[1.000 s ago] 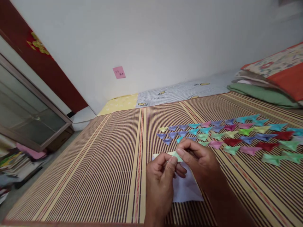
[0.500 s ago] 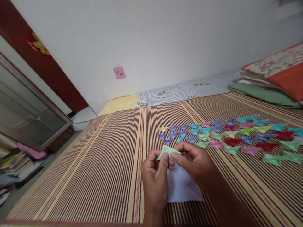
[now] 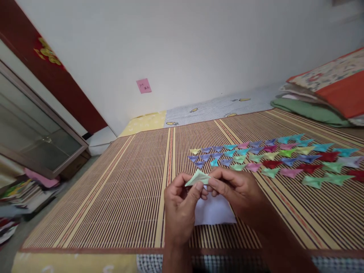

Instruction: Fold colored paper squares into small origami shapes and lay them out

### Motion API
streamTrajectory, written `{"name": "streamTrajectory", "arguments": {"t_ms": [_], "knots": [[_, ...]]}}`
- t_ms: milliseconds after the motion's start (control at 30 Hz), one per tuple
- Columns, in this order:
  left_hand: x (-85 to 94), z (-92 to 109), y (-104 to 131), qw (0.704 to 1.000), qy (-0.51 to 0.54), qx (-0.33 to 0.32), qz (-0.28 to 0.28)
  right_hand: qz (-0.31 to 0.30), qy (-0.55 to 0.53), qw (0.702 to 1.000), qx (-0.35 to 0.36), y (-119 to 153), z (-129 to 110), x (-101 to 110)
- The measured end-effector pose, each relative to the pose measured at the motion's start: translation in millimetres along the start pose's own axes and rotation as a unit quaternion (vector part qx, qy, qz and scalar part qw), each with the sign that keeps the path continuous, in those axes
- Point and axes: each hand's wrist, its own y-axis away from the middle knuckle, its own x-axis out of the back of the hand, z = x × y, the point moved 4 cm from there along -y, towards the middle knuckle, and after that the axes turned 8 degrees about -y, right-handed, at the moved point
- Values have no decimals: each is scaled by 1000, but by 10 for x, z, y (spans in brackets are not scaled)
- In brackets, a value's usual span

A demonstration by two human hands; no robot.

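Observation:
A small pale green folded paper [image 3: 197, 177], triangular in outline, is pinched between my two hands. My left hand [image 3: 182, 201] is closed on its left and lower side, thumb on the near face. Closed on the right corner is my right hand [image 3: 234, 187], with its thumb and fingers pressed together. Below the hands a white sheet of paper [image 3: 214, 212] lies on the striped mat, its upper part hidden by my fingers. Beyond and to the right, several folded paper pieces [image 3: 270, 172] in green, blue, purple, red, pink and yellow lie in rows.
The striped bamboo mat [image 3: 113, 189] covers the bed. Folded bedding [image 3: 313, 112] and an orange patterned pillow [image 3: 341, 91] are piled at the right. A pink note [image 3: 143, 85] sticks to the wall. At the left stand a glass-doored cabinet [image 3: 36, 125] and stacked books [image 3: 24, 193].
The green paper has turned in my fingers, and my right thumb and fingertips now cover its right corner. The view has shifted, showing the mat's near edge.

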Motion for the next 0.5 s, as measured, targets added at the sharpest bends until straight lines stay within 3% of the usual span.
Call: {"name": "streamTrajectory", "arguments": {"t_ms": [200,267,367,500], "knots": [[12,138,486,996,-44,72,-33,-89,20,991,-99,444,-235,-102],[-29,160,727,993,-61,97,-35,-67,12,991,-118,642,-290,-145],[-130,210,1074,988,-94,114,-40,-12,34,995,-92,937,-385,-196],[-251,328,1437,983,-149,89,-62,16,53,997,-57,1262,-544,-221]]}}
